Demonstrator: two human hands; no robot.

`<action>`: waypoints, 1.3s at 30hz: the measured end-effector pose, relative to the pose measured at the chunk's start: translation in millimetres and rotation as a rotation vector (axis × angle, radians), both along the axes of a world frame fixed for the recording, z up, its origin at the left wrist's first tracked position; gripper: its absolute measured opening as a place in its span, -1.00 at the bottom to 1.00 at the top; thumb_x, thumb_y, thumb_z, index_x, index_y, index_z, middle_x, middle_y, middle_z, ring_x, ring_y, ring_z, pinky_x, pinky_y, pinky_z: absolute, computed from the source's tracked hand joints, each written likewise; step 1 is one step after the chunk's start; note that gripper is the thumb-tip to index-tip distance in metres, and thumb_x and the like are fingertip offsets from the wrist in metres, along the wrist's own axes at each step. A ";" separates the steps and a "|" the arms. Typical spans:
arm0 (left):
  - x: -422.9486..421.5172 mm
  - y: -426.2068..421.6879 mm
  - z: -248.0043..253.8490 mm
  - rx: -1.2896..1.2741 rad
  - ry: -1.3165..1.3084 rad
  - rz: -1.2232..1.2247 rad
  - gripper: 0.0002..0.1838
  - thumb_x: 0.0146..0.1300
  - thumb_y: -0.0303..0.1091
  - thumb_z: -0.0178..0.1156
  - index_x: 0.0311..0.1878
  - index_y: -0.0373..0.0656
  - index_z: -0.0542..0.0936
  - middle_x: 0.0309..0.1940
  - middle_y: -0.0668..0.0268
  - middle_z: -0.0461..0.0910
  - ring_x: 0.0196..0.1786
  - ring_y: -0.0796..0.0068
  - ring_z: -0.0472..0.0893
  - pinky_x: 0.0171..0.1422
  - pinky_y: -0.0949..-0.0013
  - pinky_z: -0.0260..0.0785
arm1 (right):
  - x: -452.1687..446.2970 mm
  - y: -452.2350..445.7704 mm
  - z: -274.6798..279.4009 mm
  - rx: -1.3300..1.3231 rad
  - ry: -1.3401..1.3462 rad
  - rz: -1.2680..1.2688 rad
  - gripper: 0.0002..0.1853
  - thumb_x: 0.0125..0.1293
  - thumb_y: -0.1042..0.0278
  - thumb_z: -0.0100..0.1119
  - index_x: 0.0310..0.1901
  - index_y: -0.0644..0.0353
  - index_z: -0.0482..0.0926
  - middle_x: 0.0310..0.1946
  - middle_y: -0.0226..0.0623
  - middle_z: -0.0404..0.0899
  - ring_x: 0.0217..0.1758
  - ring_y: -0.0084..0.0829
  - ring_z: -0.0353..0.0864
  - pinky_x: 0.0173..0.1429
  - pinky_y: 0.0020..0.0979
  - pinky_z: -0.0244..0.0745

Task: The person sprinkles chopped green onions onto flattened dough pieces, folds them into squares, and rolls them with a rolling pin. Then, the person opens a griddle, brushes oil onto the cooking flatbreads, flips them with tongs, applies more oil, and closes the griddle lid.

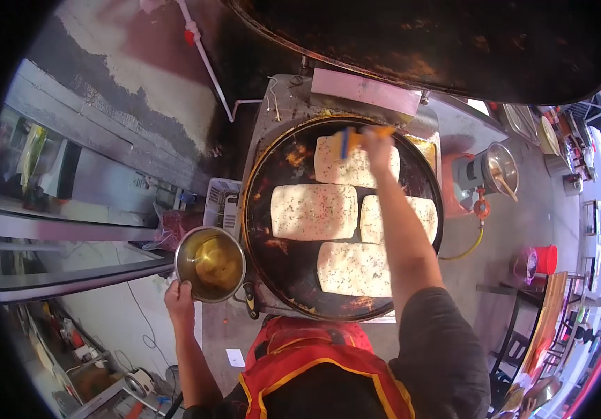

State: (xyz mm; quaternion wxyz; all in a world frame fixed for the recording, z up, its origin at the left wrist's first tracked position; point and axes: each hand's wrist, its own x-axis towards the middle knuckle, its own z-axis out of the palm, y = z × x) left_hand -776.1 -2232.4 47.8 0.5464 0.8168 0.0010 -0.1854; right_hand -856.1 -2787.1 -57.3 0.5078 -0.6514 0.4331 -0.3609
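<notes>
My left hand (180, 302) grips the edge of a metal bowl (182, 246) with yellow oil-like liquid inside, held to the left of a big round griddle (272, 269). My right hand (379, 145) is closed on a brush (346, 142), orange with a blue edge and slightly blurred, over the farthest flatbread (330, 170). Several pale, seed-speckled flatbreads lie on the dark griddle: a left one (314, 212), a right one (384, 216) and a near one (349, 269). My right forearm hides parts of the right and near ones. Whether the brush touches dough I cannot tell.
A large dark lid (440, 42) hangs beyond the griddle. A white plastic basket (218, 202) stands left of it. Right of the griddle are a gas cylinder (459, 183) with a yellow hose and a metal pot (501, 166) with a wooden-handled utensil. A red bucket (546, 259) is farther right.
</notes>
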 end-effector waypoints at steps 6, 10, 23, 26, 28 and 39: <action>1.1 -10.3 -4.0 -0.016 -0.004 -0.041 -0.85 0.28 -0.44 0.03 -0.32 -0.32 0.53 -0.48 0.39 0.51 -0.47 0.68 0.47 -0.43 0.53 0.37 | -152.1 -54.3 40.5 -0.041 -0.007 -0.256 -0.83 0.26 0.36 0.16 -0.26 0.31 0.59 -0.48 -0.25 0.60 -0.56 -0.49 0.51 -0.42 -0.47 0.47; 3.4 -11.8 -6.8 -0.012 -0.043 -0.040 -0.84 0.28 -0.44 0.03 -0.32 -0.33 0.54 -0.47 0.40 0.51 -0.45 0.69 0.47 -0.43 0.53 0.36 | -140.0 -25.6 7.3 -0.578 0.408 -0.040 -0.75 0.29 0.33 0.15 -0.06 0.28 0.53 -0.38 -0.14 0.57 -0.35 -0.33 0.59 -0.26 -0.31 0.50; 11.3 -3.2 -7.5 0.059 -0.045 -0.049 -0.86 0.27 -0.44 0.05 -0.33 -0.32 0.52 -0.48 0.38 0.49 -0.43 0.67 0.40 -0.34 0.51 0.27 | -64.0 72.7 -3.9 -0.007 0.032 -0.018 -0.82 0.31 0.36 0.11 -0.20 0.30 0.59 -0.43 -0.30 0.60 -0.49 -0.57 0.55 -0.40 -0.48 0.49; 15.6 -0.7 -8.4 0.116 -0.123 -0.060 -0.85 0.26 -0.43 0.05 -0.39 -0.32 0.49 -0.53 0.40 0.43 -0.45 0.64 0.33 -0.35 0.46 0.22 | -148.7 36.5 16.7 0.068 -0.023 -0.308 -0.83 0.29 0.39 0.12 -0.23 0.32 0.61 -0.47 -0.32 0.59 -0.54 -0.56 0.54 -0.44 -0.53 0.50; 15.9 0.3 -7.5 0.074 -0.117 -0.029 -0.83 0.24 -0.43 0.06 -0.43 -0.32 0.46 -0.56 0.40 0.39 -0.46 0.62 0.29 -0.37 0.42 0.18 | -178.8 29.4 30.2 -0.077 -0.021 -0.282 -0.83 0.29 0.37 0.11 -0.21 0.29 0.57 -0.48 -0.35 0.54 -0.49 -0.55 0.51 -0.39 -0.48 0.46; 21.0 2.9 11.5 0.295 -0.253 -0.233 -0.77 0.21 -0.42 0.06 -0.52 -0.33 0.36 -0.63 0.34 0.29 -0.49 0.58 0.25 -0.39 0.35 0.15 | 4.8 187.4 38.7 -0.777 0.207 0.516 -0.68 0.06 0.49 0.16 -0.08 0.18 0.49 -0.05 -0.15 0.47 -0.01 -0.11 0.51 0.02 -0.17 0.45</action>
